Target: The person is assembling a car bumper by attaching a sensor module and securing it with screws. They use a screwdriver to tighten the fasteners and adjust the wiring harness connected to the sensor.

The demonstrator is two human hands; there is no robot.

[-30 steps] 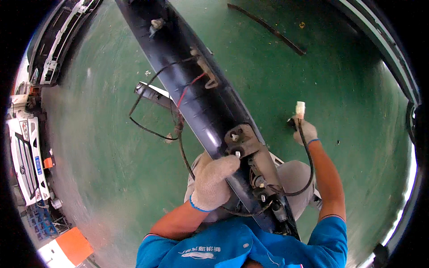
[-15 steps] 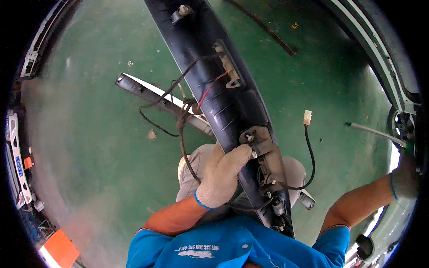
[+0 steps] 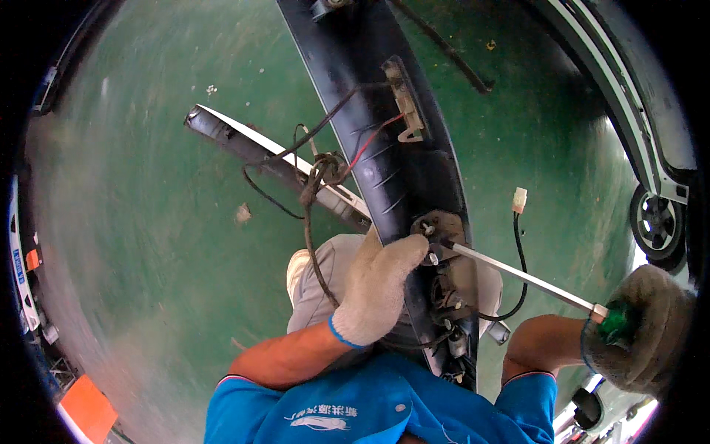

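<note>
A long black plastic vehicle panel [image 3: 347,52] lies across my lap, its inner side up. My left hand [image 3: 373,292], in a knitted glove, grips its left edge, fingertips beside a small bolt. My gloved right hand [image 3: 651,333] is closed around the green handle of a screwdriver [image 3: 532,281]. Its long shaft slants left, and the tip meets a dusty bracket [image 3: 451,222] on the panel, close to my left fingers. A tangled dark cable [image 3: 314,181] with a red wire hangs over the panel's left edge. On the right, a white connector [image 3: 520,198] ends a black lead.
Beneath the panel, a white-edged dark trim strip [image 3: 229,140] lies on the green floor [image 3: 155,244]. A thin dark strip [image 3: 444,48] lies farther off. Car bodywork [image 3: 629,96] and a wheel [image 3: 654,226] border the right side. An orange board [image 3: 87,411] is at lower left.
My right hand has come in from the far right with the screwdriver, bringing its tip to the bracket. My left hand keeps its hold; the panel appears slightly farther right in view.
</note>
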